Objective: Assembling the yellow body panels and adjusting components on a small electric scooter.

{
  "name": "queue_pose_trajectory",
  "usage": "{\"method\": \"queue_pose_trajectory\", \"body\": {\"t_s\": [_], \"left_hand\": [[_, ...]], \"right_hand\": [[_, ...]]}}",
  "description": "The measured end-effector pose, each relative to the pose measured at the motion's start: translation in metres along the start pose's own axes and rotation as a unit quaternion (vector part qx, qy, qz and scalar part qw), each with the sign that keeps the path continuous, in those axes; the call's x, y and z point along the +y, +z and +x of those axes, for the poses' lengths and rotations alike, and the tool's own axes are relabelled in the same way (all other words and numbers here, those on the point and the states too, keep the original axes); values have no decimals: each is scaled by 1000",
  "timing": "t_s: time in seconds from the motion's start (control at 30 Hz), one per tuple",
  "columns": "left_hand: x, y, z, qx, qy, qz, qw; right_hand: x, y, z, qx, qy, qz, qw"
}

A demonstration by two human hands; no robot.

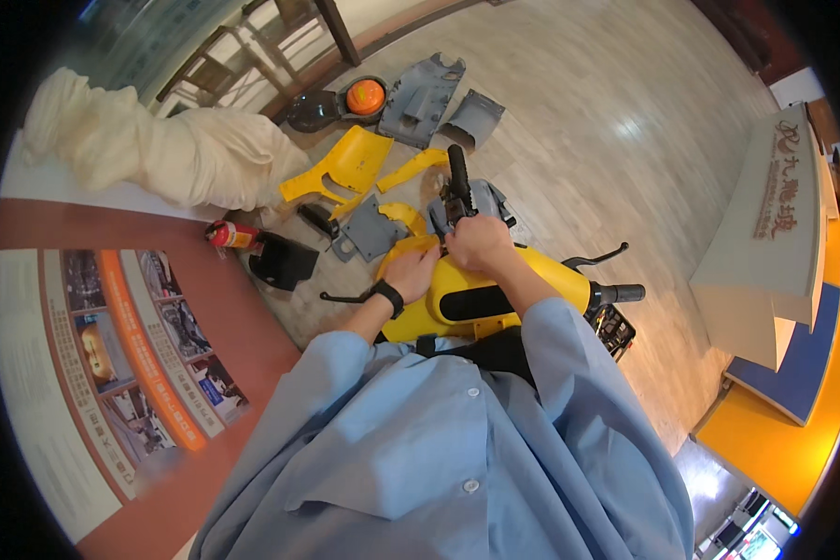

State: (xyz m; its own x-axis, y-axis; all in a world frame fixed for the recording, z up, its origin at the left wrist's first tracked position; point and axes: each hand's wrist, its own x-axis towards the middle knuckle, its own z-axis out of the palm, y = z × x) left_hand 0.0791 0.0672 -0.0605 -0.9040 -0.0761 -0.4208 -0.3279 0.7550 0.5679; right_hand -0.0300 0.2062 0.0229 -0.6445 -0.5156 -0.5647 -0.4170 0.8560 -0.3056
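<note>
A yellow scooter (543,271) stands right in front of me, with its right handlebar grip (623,293) and both brake levers showing. My left hand (411,278), a black watch on its wrist, is closed at the edge of a yellow panel (404,248) on the scooter's front left. Close beside it, my right hand (479,245) is closed over the front of the scooter, and what its fingers hold is hidden. Just beyond the right hand rises a black part with a ribbed edge (458,177); its kind is unclear. A grey plastic part (491,198) lies next to it.
Removed yellow panels (357,161) and grey panels (422,101) lie on the floor ahead. An orange round object (365,96) rests on a dark part there. A fire extinguisher (232,234) and black piece (283,261) stand left. A white counter (761,233) is at right.
</note>
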Motion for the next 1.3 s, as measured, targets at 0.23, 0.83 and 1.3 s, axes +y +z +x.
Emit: {"method": "queue_pose_trajectory", "body": {"t_s": [0.23,0.83,1.3], "left_hand": [[41,-17,32,22,-122,-104,987],[47,-17,39,25,-191,-125,973],[33,-20,17,-50,-109,-43,992]], "right_hand": [[-1,5,14,13,-5,-2,1000],[-1,-3,11,-2,36,-28,999],[86,5,-4,-8,126,74,989]]}}
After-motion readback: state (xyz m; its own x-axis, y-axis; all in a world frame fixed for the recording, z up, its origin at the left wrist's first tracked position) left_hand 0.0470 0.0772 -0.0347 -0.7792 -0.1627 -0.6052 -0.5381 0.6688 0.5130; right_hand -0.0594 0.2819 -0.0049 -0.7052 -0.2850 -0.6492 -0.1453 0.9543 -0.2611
